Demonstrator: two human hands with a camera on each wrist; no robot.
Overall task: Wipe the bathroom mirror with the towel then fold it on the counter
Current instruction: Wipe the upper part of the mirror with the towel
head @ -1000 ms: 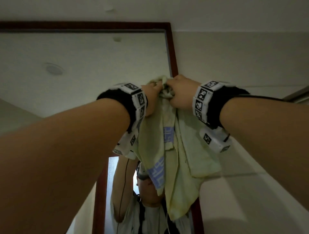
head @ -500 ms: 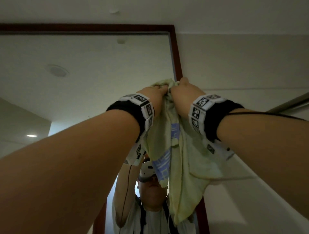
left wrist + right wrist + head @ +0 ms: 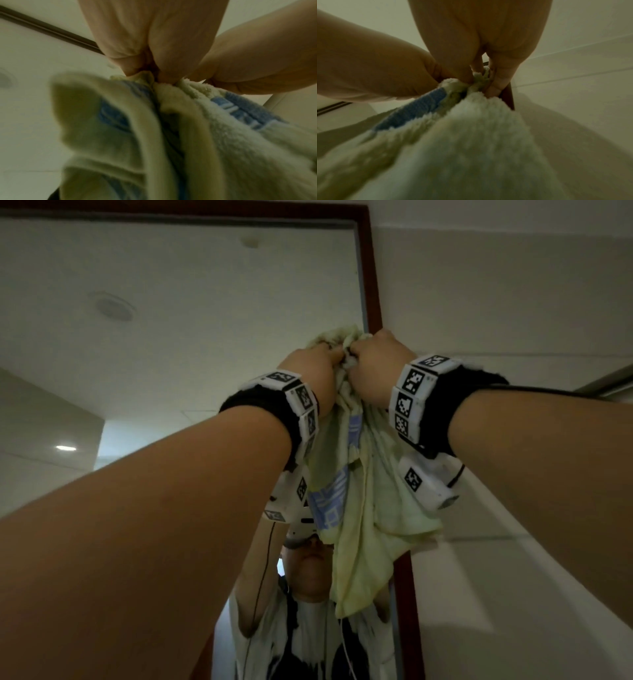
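The pale yellow towel (image 3: 359, 508) with blue bands is gripped at its bunched top by the curled fingers of the left hand (image 3: 311, 378) and the right hand (image 3: 376, 368), side by side and touching, high against the mirror (image 3: 171, 302) beside its dark red frame (image 3: 371, 285), the rest hanging down.

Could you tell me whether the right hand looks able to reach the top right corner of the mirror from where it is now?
Probably yes. The right hand grips the towel beside the mirror's red-brown frame, below that corner, and nothing lies between; whether the arm stretches that far is unclear.
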